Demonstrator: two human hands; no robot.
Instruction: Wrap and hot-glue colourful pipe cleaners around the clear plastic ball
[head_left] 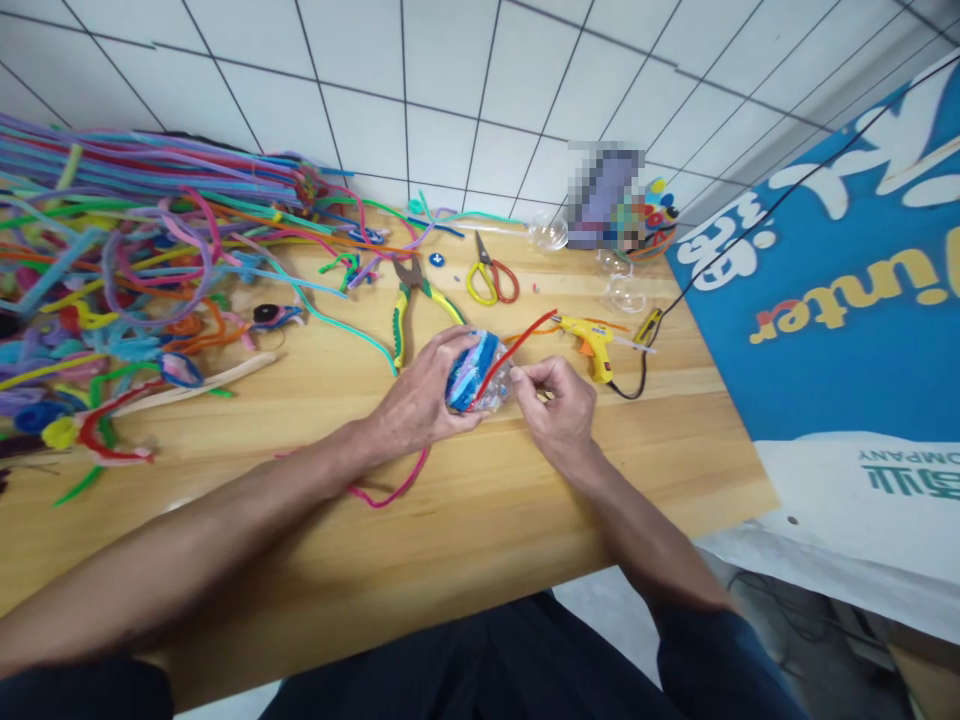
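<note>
My left hand [424, 395] is wrapped round a clear ball [469, 372] banded with blue, light blue and lilac pipe cleaners. A red pipe cleaner [517, 345] lies across the ball and sticks out toward the upper right. Close to the ball's right side is my right hand [559, 405], thumb and forefinger pinched together. What sits between those fingertips is too small to make out. Beyond the hands lie green-and-yellow pliers [409, 290] with their handles apart. To the right of these rest small scissors [491, 275] with yellow and red handles.
A yellow glue gun [596, 345] with a black cord lies right of my hands. Piled pipe cleaners [142, 270] cover the table's left side. Clear plastic balls [547, 230] stand by the tiled wall [360, 60]. A blue printed banner [847, 350] borders the table's right edge.
</note>
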